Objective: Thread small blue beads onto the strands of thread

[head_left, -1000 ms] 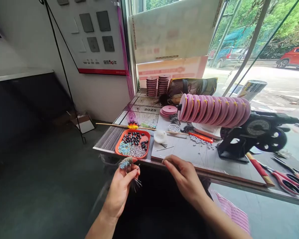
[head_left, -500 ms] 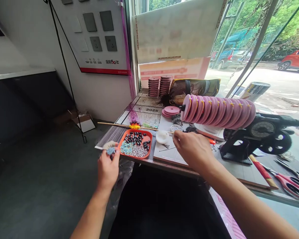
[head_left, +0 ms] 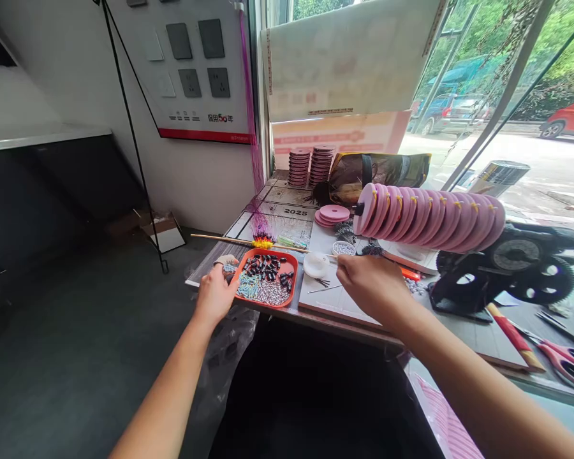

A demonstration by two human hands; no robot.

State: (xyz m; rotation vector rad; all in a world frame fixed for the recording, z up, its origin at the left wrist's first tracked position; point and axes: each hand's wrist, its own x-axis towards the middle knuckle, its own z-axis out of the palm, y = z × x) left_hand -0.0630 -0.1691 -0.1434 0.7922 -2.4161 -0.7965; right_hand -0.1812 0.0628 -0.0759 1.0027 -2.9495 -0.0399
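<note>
My left hand is at the left edge of an orange-red tray. Its fingers are closed round a small beige and pale-blue bundle, mostly hidden behind them. The tray holds black pieces, pale-blue pieces and small silvery beads. My right hand is closed in a pinch at the right end of a long thin stick, which lies behind the tray. A yellow and red tuft with purple threads sits on the stick. A white round lid lies left of my right hand.
A row of pink discs sits on a black geared machine at right. Pink scissors lie at the right edge. Pink disc stacks and a dark bag stand by the window. A small bowl holds beads.
My left hand has moved up and right with the bundle, from in front of the table edge to the tray's left side. My right hand keeps its pinch on the stick's end.
</note>
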